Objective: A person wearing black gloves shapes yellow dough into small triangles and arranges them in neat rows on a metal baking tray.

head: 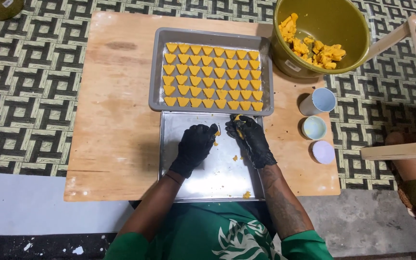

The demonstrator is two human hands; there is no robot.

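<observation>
Both my hands wear black gloves and work over a bare metal tray (203,180) near the table's front edge. My left hand (194,146) rests on the tray, its fingers closed on a small bit of orange dough. My right hand (252,137) pinches a piece of orange dough (239,126) near the tray's far edge. Just beyond stands a grey baking tray (156,72) filled with several rows of shaped orange dough pieces (212,74). Orange crumbs (246,194) lie scattered on the near tray.
An olive-green bowl (335,19) with lumps of orange dough stands at the table's far right corner. Three small round cups or moulds (317,102) sit along the right edge of the wooden table (114,144). A wooden frame (400,151) stands to the right.
</observation>
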